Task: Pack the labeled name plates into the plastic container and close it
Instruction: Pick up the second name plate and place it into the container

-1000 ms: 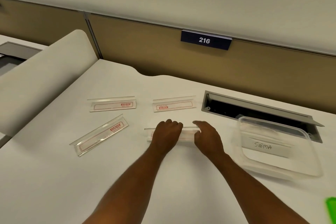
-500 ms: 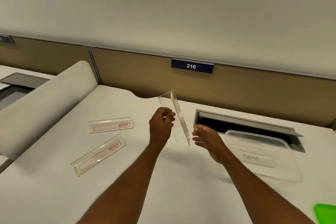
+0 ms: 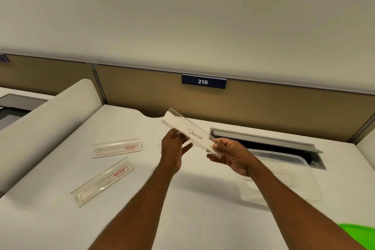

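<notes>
I hold a clear acrylic name plate [image 3: 190,133] with a white insert reading "PANDA" in the air above the desk. My left hand [image 3: 174,148] pinches its lower edge near the middle. My right hand [image 3: 229,153] grips its right end. The clear plastic container [image 3: 304,178] sits on the desk at the right, partly behind my right forearm. Two more clear name plates with red "GEMSON" print lie on the desk at the left, one further back [image 3: 117,149] and one nearer and slanted [image 3: 102,181].
The white desk [image 3: 192,209] ends at a tan partition carrying a blue "216" sign [image 3: 203,81]. An open grey cable hatch [image 3: 269,144] lies behind the container. A green object [image 3: 359,233] shows at the bottom right corner. A white curved divider [image 3: 44,124] rises at the left.
Both hands picked the plate up from the desk and turned it so the "PANDA" label faces me. My right hand, open half a second ago, now grips its right end.
</notes>
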